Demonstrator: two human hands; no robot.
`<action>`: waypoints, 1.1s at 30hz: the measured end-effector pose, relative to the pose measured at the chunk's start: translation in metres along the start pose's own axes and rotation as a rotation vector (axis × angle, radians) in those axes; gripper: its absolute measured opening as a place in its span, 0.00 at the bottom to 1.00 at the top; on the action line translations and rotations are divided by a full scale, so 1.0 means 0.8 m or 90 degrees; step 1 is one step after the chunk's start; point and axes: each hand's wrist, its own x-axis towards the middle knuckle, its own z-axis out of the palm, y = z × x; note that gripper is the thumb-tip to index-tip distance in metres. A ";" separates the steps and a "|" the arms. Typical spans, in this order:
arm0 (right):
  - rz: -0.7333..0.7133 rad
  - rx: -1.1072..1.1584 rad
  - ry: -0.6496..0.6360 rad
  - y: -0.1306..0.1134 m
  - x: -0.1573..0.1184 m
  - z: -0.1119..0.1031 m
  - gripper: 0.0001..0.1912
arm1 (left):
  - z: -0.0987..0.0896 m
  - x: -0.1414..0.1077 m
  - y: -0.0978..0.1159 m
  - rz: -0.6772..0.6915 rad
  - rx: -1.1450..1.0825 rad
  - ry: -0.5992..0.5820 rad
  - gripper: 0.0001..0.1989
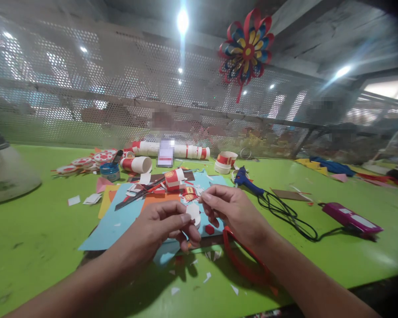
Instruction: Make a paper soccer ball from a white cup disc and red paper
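My left hand point(174, 223) pinches a small white paper disc point(194, 213) with cut edges between thumb and fingers. Just right of it, my right hand point(230, 207) is closed in a pinch; what its fingertips hold, if anything, is too small to make out. Below lie light blue sheets of paper point(109, 221) and a small red hexagonal piece point(209, 229). Past the fingertips are a cut red-and-white paper cup point(174, 179) and a red paper piece with a yellow print point(189, 193). A red looped handle point(242, 258) lies partly beneath my right wrist.
A blue glue gun point(248, 182) with a black cord lies right, near a purple power strip point(351, 218). Behind stand stacked paper cups point(182, 151), a blue jar point(109, 171) and red-and-white paper flowers point(82, 163). Paper scraps point(207, 277) litter the green table point(53, 247).
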 end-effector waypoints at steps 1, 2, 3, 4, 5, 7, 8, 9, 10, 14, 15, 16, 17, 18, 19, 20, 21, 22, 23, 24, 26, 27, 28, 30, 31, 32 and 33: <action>0.000 -0.001 -0.008 0.000 -0.001 0.000 0.11 | 0.000 0.000 0.000 0.003 0.000 0.002 0.08; 0.001 -0.002 -0.016 0.000 -0.001 0.001 0.11 | -0.001 0.001 -0.001 0.005 -0.002 0.002 0.08; 0.002 -0.002 -0.024 0.000 -0.002 0.001 0.11 | -0.001 0.001 -0.001 0.007 -0.004 0.000 0.08; 0.001 0.001 -0.031 0.000 -0.003 0.002 0.11 | -0.001 0.001 -0.001 0.008 -0.007 -0.003 0.08; 0.001 0.003 -0.037 0.000 -0.003 0.002 0.11 | -0.001 0.001 -0.001 0.008 -0.009 -0.003 0.07; -0.004 0.003 -0.045 0.000 -0.004 0.002 0.11 | -0.001 0.002 -0.001 0.004 -0.004 -0.001 0.08; -0.007 -0.001 -0.049 0.000 -0.004 0.003 0.11 | -0.001 0.001 -0.001 0.003 0.003 -0.001 0.08; -0.009 -0.006 -0.053 0.000 -0.004 0.003 0.12 | -0.001 0.001 -0.001 0.002 0.009 0.001 0.08; -0.012 -0.013 -0.057 0.000 -0.004 0.003 0.12 | -0.001 0.001 -0.001 0.001 0.016 0.002 0.09; -0.015 -0.027 -0.058 0.001 -0.004 0.002 0.12 | -0.001 0.001 0.000 0.004 -0.004 -0.015 0.09; -0.019 -0.023 -0.058 0.002 -0.004 0.002 0.11 | 0.000 0.001 0.001 0.004 -0.023 -0.021 0.09; -0.026 -0.014 -0.063 0.002 -0.005 0.001 0.09 | 0.001 0.001 0.002 0.003 -0.042 -0.027 0.09; -0.038 -0.004 -0.074 0.002 -0.006 0.000 0.08 | 0.001 0.001 0.003 0.001 -0.060 -0.031 0.08; -0.052 0.003 -0.091 0.001 -0.007 -0.001 0.07 | 0.002 0.001 0.004 0.002 -0.074 -0.037 0.08; -0.066 0.006 -0.109 0.000 -0.009 -0.002 0.07 | 0.002 0.001 0.005 0.004 -0.083 -0.045 0.08; -0.076 0.002 -0.129 -0.002 -0.010 -0.003 0.08 | 0.002 0.001 0.005 0.007 -0.092 -0.059 0.08; -0.085 -0.010 -0.148 -0.004 -0.012 -0.003 0.10 | 0.002 0.001 0.005 0.005 -0.105 -0.079 0.08; -0.095 -0.032 -0.164 -0.007 -0.013 -0.002 0.11 | 0.001 0.001 0.005 0.000 -0.122 -0.101 0.09; -0.109 -0.059 -0.174 -0.009 -0.015 -0.001 0.11 | 0.001 0.001 0.004 -0.009 -0.144 -0.125 0.09; -0.131 -0.086 -0.176 -0.012 -0.016 0.000 0.10 | 0.000 0.001 0.003 -0.020 -0.165 -0.148 0.09; -0.181 -0.133 -0.167 -0.015 -0.018 0.004 0.05 | -0.001 0.000 0.001 -0.043 -0.194 -0.173 0.08; -0.197 -0.146 -0.157 -0.016 -0.019 0.006 0.02 | -0.001 0.000 -0.001 -0.051 -0.198 -0.178 0.09; -0.200 -0.147 -0.147 -0.016 -0.019 0.008 0.02 | 0.000 -0.001 -0.002 -0.058 -0.194 -0.182 0.09; -0.167 -0.121 -0.123 -0.015 -0.018 0.010 0.04 | 0.001 -0.001 -0.003 -0.064 -0.161 -0.185 0.12; -0.140 -0.103 -0.106 -0.013 -0.016 0.010 0.06 | 0.002 -0.001 -0.003 -0.061 -0.134 -0.179 0.13; -0.110 -0.086 -0.086 -0.011 -0.015 0.010 0.08 | 0.003 -0.001 -0.003 -0.056 -0.102 -0.166 0.15; -0.085 -0.072 -0.066 -0.009 -0.012 0.010 0.09 | 0.003 -0.001 -0.003 -0.045 -0.070 -0.143 0.16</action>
